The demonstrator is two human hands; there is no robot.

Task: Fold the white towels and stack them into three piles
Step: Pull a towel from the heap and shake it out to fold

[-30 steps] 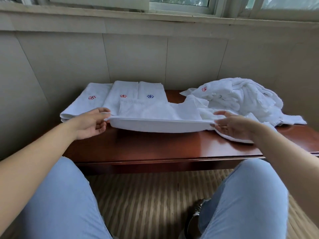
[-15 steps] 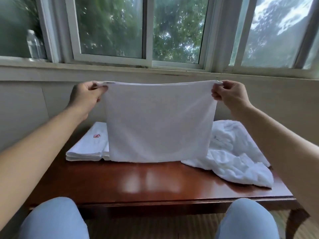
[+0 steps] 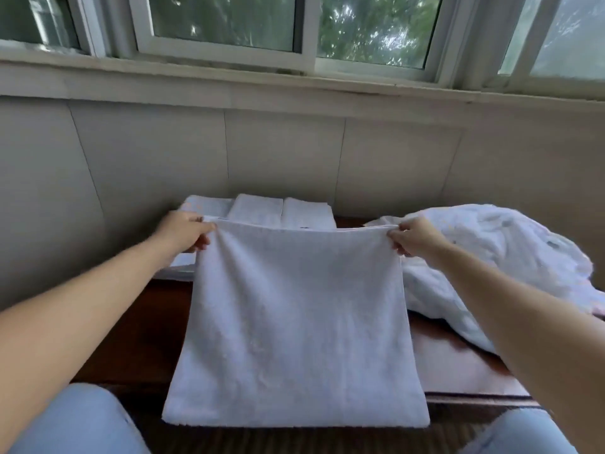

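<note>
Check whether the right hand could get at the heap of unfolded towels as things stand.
Probably yes for reach: the right hand sits just beside the heap of unfolded towels with nothing between. But its grip is taken by a corner of the held towel.

Looking from one head-worn camera only, so sharing no part of the scene with a second view. Facing forward and slightly down, toward the wall and the windows (image 3: 229, 24) above the far edge of the table (image 3: 458, 362). Sitting close: catching both forearms from the lower corners, and both knees (image 3: 75, 421) at the bottom edge. Bending straight lines with the wide angle, as along the window sill (image 3: 294, 90). Cutting off the right edge of the table.
</note>
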